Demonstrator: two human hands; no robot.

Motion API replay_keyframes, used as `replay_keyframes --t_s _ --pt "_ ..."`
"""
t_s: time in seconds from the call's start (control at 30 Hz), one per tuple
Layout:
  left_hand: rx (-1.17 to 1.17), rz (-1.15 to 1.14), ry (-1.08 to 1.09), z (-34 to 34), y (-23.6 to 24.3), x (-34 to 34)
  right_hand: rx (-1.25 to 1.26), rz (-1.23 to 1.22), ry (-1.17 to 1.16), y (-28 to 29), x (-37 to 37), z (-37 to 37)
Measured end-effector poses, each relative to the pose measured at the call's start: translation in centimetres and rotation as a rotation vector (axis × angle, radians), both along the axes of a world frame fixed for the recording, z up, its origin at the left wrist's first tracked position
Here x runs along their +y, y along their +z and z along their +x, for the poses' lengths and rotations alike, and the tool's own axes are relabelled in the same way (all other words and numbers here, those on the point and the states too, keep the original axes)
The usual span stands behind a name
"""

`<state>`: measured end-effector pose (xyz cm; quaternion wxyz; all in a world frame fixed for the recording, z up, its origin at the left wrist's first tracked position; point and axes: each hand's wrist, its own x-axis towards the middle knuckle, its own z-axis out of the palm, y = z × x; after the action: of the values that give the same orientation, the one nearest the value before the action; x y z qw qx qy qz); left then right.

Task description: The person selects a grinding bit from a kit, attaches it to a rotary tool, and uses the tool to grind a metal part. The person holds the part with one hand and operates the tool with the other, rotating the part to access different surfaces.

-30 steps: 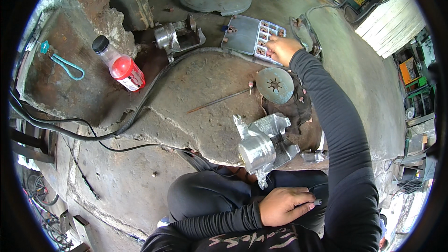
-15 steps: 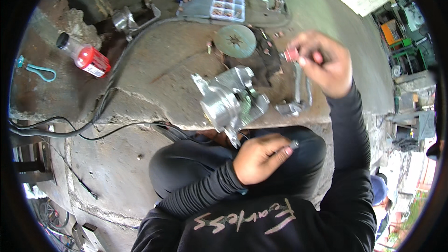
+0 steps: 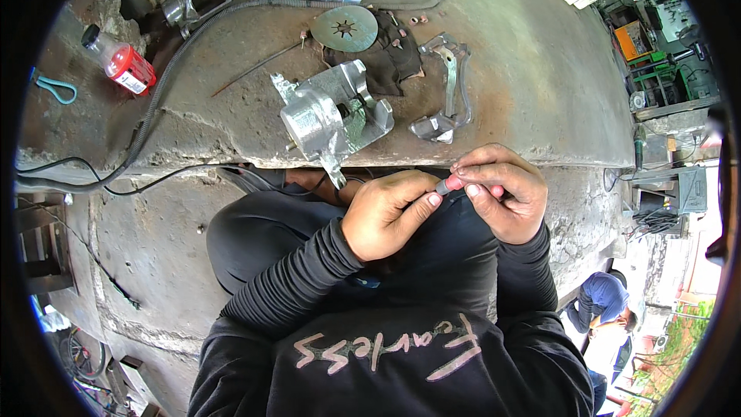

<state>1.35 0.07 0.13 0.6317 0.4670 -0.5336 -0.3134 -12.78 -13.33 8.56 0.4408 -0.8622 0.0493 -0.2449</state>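
Step in hand (judged from hand position): bringing a small red cylindrical piece (image 3: pixel 455 183) end-on to a slim grey cylindrical tool end (image 3: pixel 442 188). Both parts are located above the lap, in front of the near edge of the grey-brown concrete slab (image 3: pixel 556 100). The two parts appear to meet between the fingertips; whether one is seated inside the other cannot be determined.

Requirement for the next move: hold the tool end steady, keep both parts on a common axis, and control the red piece with the fingertips. A tilted approach could prevent proper seating.

Left hand (image 3: pixel 390 212): the fingers are curled around the tool, with thumb and index finger closed near its exposed end. The remainder of the tool is concealed by the hand.

Right hand (image 3: pixel 507 194): thumb and index finger are pinched on the red piece, with no visible gap. A second red piece (image 3: pixel 498 191) appears to be retained among the bent fingers.

Adjacent parts: a bright silver metal casting with projecting arms (image 3: pixel 312 117) rests on the slab, forward of the left hand and untouched. Beyond it, a round grey-green disc with a star-shaped centre opening (image 3: pixel 345 42) overlaps a dark crumpled cloth (image 3: pixel 390 68).
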Motion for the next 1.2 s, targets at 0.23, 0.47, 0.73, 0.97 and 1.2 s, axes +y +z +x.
replay_keyframes --t_s 0.23,0.47,0.73,0.97,1.2 --pt "0.043 0.065 0.013 0.3 0.0 0.1 -0.053 0.071 -0.051 -1.1 0.7 0.4" --pt "-0.002 0.059 0.031 0.6 -0.2 0.0 -0.085 0.212 -0.091 -2.2 0.9 0.7" --pt "0.046 0.074 0.077 0.6 -0.1 -0.1 -0.130 0.661 -0.139 -4.1 1.3 0.7" --pt "0.082 0.028 0.133 0.3 -0.4 -0.2 -0.103 1.061 -0.094 -4.2 0.0 2.3" --pt "-0.018 0.022 0.110 0.4 -0.1 -0.3 0.088 0.926 -0.088 -1.5 -7.6 13.4"
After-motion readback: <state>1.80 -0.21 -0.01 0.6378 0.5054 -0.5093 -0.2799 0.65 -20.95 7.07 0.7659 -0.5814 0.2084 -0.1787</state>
